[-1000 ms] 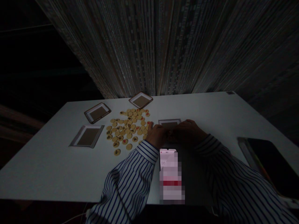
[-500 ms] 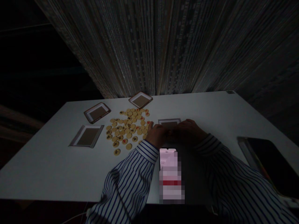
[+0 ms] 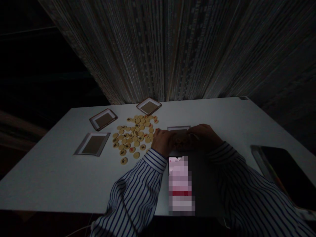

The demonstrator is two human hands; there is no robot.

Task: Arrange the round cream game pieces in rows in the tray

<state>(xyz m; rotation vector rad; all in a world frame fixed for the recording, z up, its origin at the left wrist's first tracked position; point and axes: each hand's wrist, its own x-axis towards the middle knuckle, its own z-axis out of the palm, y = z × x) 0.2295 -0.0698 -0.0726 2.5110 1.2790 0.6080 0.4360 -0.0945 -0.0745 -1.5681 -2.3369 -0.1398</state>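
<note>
A small open box [image 3: 179, 127] with a pale rim and brown floor lies between my hands. Inside its near part, in deep shadow, are round shapes that look like chess pieces [image 3: 182, 141]. From the left, my left hand [image 3: 163, 141] reaches over the box's edge with its fingers curled inward; whatever they hold is hidden in the dark. My right hand [image 3: 205, 134] arches over the right side of the box, fingers bent and a gap showing below the forefinger. Beside my left hand spread many round wooden Chinese chess pieces [image 3: 136, 144], marked in red or black or plain.
Three more open boxes stand on the white table [image 3: 61, 177]: one at the back [image 3: 149, 107], one far left [image 3: 103, 119], one nearer left [image 3: 93, 144]. A lit phone [image 3: 181, 184] lies below my hands. At right is a dark tablet-like slab [image 3: 288, 174]. A striped curtain [image 3: 160, 49] hangs behind.
My hands have drawn slightly apart over the box, uncovering more of its inside. My left hand's thumb has folded down. The loose pieces and other boxes stay put.
</note>
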